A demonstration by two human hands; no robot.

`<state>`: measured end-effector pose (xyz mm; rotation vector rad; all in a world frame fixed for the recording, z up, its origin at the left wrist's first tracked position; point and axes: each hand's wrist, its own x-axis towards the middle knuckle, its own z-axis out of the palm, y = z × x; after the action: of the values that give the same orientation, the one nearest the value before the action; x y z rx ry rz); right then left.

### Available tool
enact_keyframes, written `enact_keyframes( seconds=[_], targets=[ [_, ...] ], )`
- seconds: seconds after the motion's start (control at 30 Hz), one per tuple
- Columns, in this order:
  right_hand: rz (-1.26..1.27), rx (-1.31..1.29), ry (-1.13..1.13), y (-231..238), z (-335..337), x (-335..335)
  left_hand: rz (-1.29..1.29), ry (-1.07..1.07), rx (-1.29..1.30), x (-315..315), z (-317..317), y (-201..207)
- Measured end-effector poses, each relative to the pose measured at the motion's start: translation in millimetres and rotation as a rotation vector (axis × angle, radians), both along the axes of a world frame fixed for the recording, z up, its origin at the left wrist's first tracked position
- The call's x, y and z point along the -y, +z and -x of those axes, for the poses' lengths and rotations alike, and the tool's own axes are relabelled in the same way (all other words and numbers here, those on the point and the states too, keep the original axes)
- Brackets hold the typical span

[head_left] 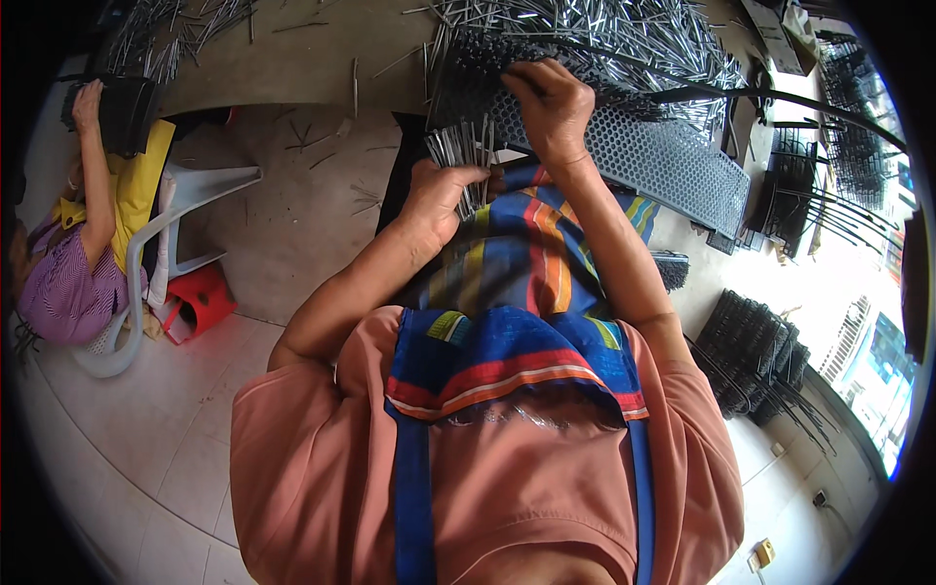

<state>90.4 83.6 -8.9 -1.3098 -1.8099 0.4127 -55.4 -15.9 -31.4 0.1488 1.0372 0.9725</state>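
Note:
My left hand (436, 200) is closed round an upright bundle of thin silvery metal rods (458, 148), its thumb lying across them above my lap. Just right of it and a little farther off, my right hand (554, 105) is held above a dark panel full of small round holes (643, 166). Its fingers are pinched together; whatever lies between them is too small to make out. Behind both hands spreads a large heap of loose metal rods (624, 49). Small black pieces (478, 60) are crowded at the panel's far left part.
A co-worker in purple (73, 297) sits at the left by a white plastic chair (146, 258), a hand on a black block. A red container (200, 300) is on the tiled floor. Black wire bundles (751, 351) stand at the right. A dark curved bar (770, 95) crosses the upper right.

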Motion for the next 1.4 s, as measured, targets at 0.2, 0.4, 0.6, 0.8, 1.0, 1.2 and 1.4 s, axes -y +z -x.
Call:
enact_keyframes(
  seconds=[0.2, 0.4, 0.6, 0.8, 1.0, 1.2, 1.4],
  targets=[
    [0.126, 0.128, -0.017, 4, -6, 11, -0.023, 0.065, 0.097, -6, 2, 4],
    [0.996, -0.440, 0.120, 14, -12, 26, -0.028, -0.098, 0.061, -4, 0, 7],
    [0.381, -0.724, -0.127, 21, -21, 19, 0.062, -0.022, -0.038, 2, -2, 10],
    [0.098, -0.490, -0.025, 1, -28, 9, 0.010, -0.127, -0.028, -1, -6, 14],
    [0.106, -0.336, -0.002, -6, -25, 14, 0.024, -0.045, -0.053, -2, -10, 11],
    [-0.018, -0.303, -0.016, 6, -22, 11, 0.053, -0.049, -0.025, -3, -10, 13],
    [0.032, -0.324, 0.073, 7, -29, 10, 0.038, -0.080, -0.021, -1, -8, 13]
  ],
)
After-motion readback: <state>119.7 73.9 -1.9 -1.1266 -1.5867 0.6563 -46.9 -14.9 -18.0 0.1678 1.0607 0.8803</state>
